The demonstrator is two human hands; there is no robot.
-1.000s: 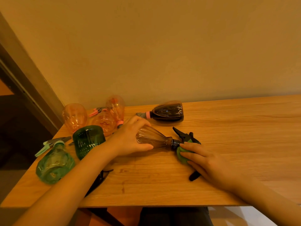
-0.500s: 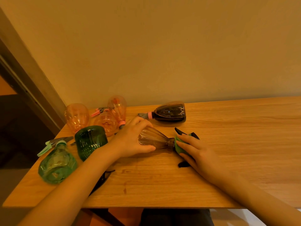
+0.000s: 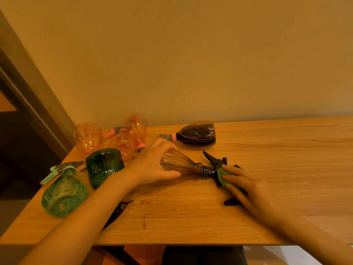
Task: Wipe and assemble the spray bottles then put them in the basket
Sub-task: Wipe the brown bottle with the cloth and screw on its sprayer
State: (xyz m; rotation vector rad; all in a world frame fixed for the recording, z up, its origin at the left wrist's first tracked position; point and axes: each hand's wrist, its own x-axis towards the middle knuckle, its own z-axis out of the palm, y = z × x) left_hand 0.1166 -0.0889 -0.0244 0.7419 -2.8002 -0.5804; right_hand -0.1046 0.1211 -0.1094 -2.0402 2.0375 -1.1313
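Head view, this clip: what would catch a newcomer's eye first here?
The two hands at mid-table: the left hand grips a brown bottle lying on its side, while the right hand presses a green cloth against its black spray head. Next, the cluster of orange bottles and green bottles at the table's left end.

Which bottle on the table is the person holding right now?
The brown bottle lying on its side mid-table. The left hand grips its body while the right hand presses a green cloth to its black sprayer; the other bottles lie untouched.
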